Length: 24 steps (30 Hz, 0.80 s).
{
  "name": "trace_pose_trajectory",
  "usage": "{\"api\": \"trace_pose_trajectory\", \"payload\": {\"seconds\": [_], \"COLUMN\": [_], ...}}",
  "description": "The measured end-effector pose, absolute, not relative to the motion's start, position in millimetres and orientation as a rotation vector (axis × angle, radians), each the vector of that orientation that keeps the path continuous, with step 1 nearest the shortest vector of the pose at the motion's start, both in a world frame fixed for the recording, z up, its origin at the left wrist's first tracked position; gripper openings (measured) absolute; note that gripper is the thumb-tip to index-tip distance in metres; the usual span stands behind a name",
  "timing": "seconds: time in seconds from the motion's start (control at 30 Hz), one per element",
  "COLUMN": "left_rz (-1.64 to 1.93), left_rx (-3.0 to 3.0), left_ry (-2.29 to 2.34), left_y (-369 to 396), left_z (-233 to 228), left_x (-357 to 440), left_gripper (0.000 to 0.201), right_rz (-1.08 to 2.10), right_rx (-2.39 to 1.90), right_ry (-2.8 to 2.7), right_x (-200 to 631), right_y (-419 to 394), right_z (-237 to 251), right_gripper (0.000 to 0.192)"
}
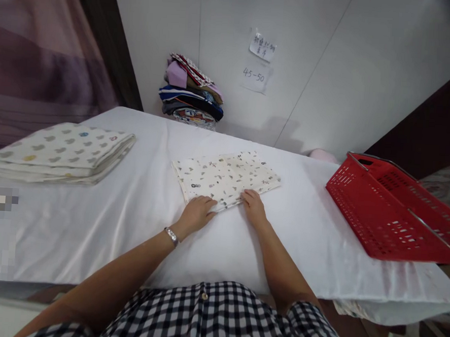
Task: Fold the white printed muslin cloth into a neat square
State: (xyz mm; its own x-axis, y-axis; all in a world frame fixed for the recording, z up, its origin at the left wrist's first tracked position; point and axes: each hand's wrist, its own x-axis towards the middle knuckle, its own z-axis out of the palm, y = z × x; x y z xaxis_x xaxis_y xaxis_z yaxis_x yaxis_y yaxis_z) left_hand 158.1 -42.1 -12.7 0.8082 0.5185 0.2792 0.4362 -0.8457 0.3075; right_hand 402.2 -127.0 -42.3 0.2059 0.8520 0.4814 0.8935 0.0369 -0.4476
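Both hands (224, 209) press printed cloth (226, 178) on white-sheeted table (130, 218).

Two hands (197, 212), three cloth piles (226, 178), one basket (382, 219).

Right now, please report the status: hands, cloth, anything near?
Both hands flat: left hand, right hand on near edge of printed cloth. Cloth folded, lying on white table. Red basket at right, apart.

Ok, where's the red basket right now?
In the head view the red basket sits at the right edge of the white table, to the right of the small printed cloth under both hands.
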Motion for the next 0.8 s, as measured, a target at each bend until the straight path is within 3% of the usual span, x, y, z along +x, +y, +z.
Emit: {"api": "trace_pose_trajectory", "payload": {"seconds": [0.3, 0.67, 0.8], "left_rz": [0.506, 0.502, 0.439], "left_rx": [2.741, 2.855, 2.840], "left_ry": [0.834, 0.914, 0.974], "left_y": [-47, -57, -59], "left_z": [-9, -11, -9], "left_x": [160, 161, 164], "left_gripper": [0.027, 0.025, 0.021], "right_rz": [-0.071, -0.034, -0.011], "right_rx": [-1.687, -1.673, -1.688], "right_ry": [-1.606, -1.750, -1.737], "right_x": [413, 414, 416], "right_y": [-116, -127, -124], "right_z": [-54, -56, -57], "right_gripper": [0.025, 0.046, 0.041]}}
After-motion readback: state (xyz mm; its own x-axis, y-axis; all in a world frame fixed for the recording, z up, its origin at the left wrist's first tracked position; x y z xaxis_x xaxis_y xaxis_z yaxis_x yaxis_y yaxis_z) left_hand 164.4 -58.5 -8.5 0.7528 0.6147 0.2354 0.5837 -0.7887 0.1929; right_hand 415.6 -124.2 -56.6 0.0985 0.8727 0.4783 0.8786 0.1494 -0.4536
